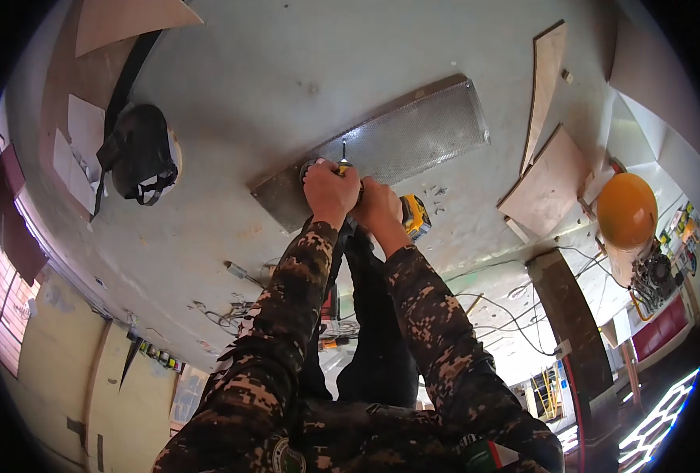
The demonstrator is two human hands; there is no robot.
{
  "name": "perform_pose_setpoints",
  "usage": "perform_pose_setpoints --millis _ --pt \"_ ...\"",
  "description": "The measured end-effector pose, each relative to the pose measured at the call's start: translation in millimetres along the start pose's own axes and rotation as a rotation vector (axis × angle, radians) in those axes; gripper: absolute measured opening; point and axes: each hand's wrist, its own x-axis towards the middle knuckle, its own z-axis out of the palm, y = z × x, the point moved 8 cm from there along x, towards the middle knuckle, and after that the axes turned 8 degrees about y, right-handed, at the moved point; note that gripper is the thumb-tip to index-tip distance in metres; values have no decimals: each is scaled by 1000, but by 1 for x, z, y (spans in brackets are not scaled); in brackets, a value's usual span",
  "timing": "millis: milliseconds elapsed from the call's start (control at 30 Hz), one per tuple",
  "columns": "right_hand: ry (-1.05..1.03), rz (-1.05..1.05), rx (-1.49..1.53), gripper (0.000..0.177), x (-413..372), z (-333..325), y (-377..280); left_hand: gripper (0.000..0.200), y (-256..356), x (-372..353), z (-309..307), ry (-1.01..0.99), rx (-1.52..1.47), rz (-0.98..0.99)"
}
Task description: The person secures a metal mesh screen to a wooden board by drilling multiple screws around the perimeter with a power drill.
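A long silvery mesh panel (421, 130) lies slanted on the grey surface, its near left end partly hidden by my hands. Over it I hold a yellow and black cordless drill (415, 217), its battery end sticking out to the right. A thin bit (344, 150) points away from me, with its tip at the panel near the far edge. My left hand (330, 189) is closed around the front of the drill. Behind it, my right hand (380, 209) is wrapped around the handle.
A black bag-like item with straps (141, 154) lies left. Thin wooden pieces (551, 177) lie right, near an orange rounded object (627, 209). Cables (507, 315) and small scattered bits (438, 193) are on the surface, along with a tool (243, 273) near my left forearm.
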Motion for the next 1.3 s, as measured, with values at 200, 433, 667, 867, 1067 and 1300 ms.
perform_pose_setpoints --millis 200,433,667,867,1067,1300 --pt "1 -6 -32 42 3 -5 -1 31 -3 -1 1 -64 23 -86" --pt "-21 -41 -75 42 7 -5 1 26 -7 -4 4 25 3 -136" --pt "-7 -78 -126 38 11 -12 -1 28 -5 -6 1 -15 -45 -228" --pt "1 -89 -138 36 15 -13 -2 28 -7 -4 1 1 -32 -209" --pt "-8 -110 -161 31 22 -10 -1 28 -12 5 9 44 -48 -163" --pt "-11 -99 -188 30 21 -8 -1 27 -25 -2 16 7 -78 -266"
